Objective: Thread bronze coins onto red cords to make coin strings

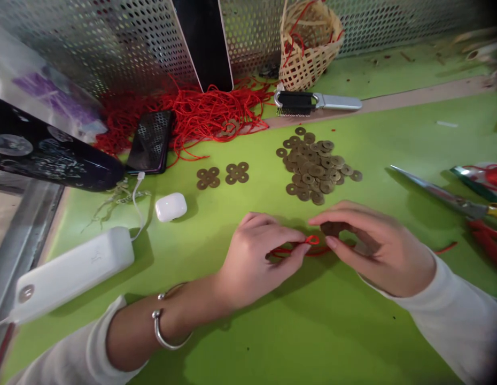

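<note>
My left hand [264,254] pinches a red cord [313,240] between thumb and index finger, and a small loop of it sticks out past the fingertips. Just to the right, my right hand [372,248] is curled around some dark round coins [331,229], partly hidden by the fingers, so I cannot tell how many. More of the cord runs along the table beneath both hands. Beyond them lies a heap of brass-coloured coins with holes [312,166]. Two flower-like groups of coins, one on the left [208,178] and one beside it [237,173], lie flat.
Scissors [444,195] point inward from the right. At the back are tangled red cords [216,115], a hairbrush [318,101], a woven basket [308,53] and an upright tablet-like device [206,43]. A phone [149,141], earbud case [171,207], power bank [74,272] and dark bottle [52,147] occupy the left.
</note>
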Demonstrator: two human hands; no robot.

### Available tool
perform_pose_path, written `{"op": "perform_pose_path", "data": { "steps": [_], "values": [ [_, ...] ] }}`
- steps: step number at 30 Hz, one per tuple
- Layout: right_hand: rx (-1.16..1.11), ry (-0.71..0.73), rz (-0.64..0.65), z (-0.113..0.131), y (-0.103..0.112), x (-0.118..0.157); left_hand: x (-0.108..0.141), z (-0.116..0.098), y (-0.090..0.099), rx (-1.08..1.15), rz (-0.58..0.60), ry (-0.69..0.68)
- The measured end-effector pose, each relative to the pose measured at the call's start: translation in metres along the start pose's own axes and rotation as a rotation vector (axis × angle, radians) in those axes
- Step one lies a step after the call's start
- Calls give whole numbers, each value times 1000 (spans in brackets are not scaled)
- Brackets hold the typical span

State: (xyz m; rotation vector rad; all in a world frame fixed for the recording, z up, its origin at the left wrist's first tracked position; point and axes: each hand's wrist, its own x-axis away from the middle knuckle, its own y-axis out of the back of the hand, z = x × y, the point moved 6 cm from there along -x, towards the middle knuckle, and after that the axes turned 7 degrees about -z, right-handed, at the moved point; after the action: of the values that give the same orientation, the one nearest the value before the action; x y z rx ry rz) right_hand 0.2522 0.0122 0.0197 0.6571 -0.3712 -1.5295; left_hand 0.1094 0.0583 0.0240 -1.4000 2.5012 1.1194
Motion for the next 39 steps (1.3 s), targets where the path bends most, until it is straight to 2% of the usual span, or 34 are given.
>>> {"op": "perform_pose_path", "data": {
  "steps": [7,14,17,24,39],
  "values": [
    [-49,-79,-15,-5,-3,1,-1,5,-1,25,19,80],
    [-51,39,20,1,-4,-1,-1,7,-3,47,46,79],
    [-11,90,-29,8,-3,-2,-1,7,-5,58,77,70],
    [6,68,-113,9,-3,-2,0,5,-7,9,121,48],
    [-65,0,-70,4,-7,1,0,6,-2,68,9,26]
  ]
}}
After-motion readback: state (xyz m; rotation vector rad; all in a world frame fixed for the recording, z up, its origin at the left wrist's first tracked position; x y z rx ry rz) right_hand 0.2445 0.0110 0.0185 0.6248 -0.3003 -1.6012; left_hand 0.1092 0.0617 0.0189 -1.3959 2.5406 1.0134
